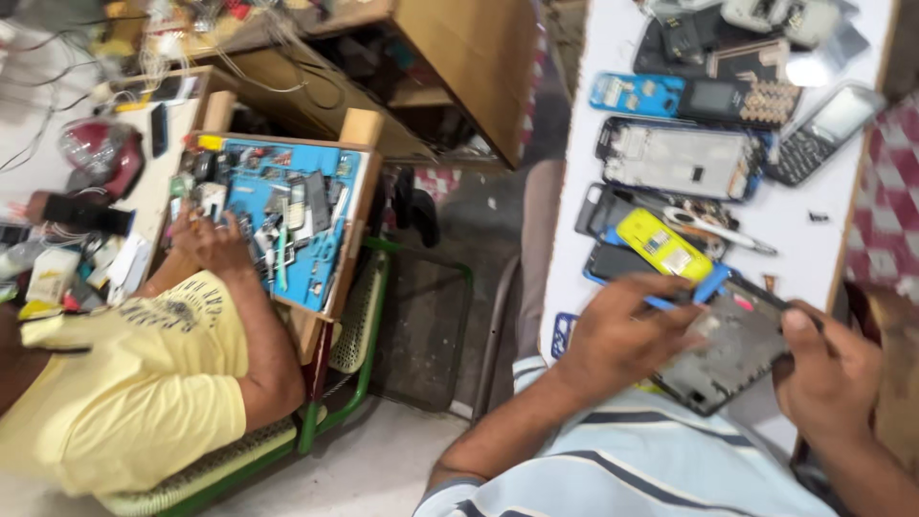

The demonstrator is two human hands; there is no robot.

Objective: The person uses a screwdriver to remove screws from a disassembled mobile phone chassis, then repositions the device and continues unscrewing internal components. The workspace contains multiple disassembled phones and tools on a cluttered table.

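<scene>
We judge the step in hand to be prying: our left hand (pixel 622 340) pinches a blue pry tool (pixel 704 287) at the far edge of the dark phone frame (pixel 732 349), which lies at the near right of the white table (pixel 603 115). Our right hand (pixel 828 373) clamps the frame's right side. The next move calls for steady leverage. The tool tip is blurred; the frame's near edge is hidden. A co-worker's hand (pixel 212 241) rests at a blue mat (pixel 287 215), far left.
</scene>
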